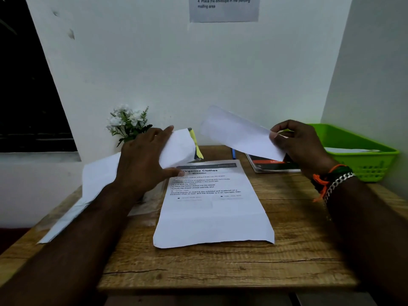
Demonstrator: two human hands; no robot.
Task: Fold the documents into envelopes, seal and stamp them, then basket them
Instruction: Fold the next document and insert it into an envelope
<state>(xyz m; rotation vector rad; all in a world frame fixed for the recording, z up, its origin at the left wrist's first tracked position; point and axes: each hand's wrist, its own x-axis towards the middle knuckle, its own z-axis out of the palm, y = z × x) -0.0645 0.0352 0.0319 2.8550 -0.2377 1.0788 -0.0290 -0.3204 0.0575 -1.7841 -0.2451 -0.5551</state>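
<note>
Printed document [212, 208] flat on wooden desk [298, 250]; right hand [300, 146] pinching folded paper [238, 133], left hand [143, 160] gripping envelope [178, 146].

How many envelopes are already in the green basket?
1 visible: a white envelope lying flat inside the green basket at the table's right. Others may lie hidden beneath it or behind the rim.

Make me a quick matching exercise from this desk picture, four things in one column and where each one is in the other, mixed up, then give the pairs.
Things:
1. folded white paper
2. printed sheet
3. green basket
4. white flowers

Places:
A. far left, against the wall
B. pinched in the right hand, above the table
C. flat on the table, in the middle
D. far right corner

Pairs: 1-B, 2-C, 3-D, 4-A
</note>
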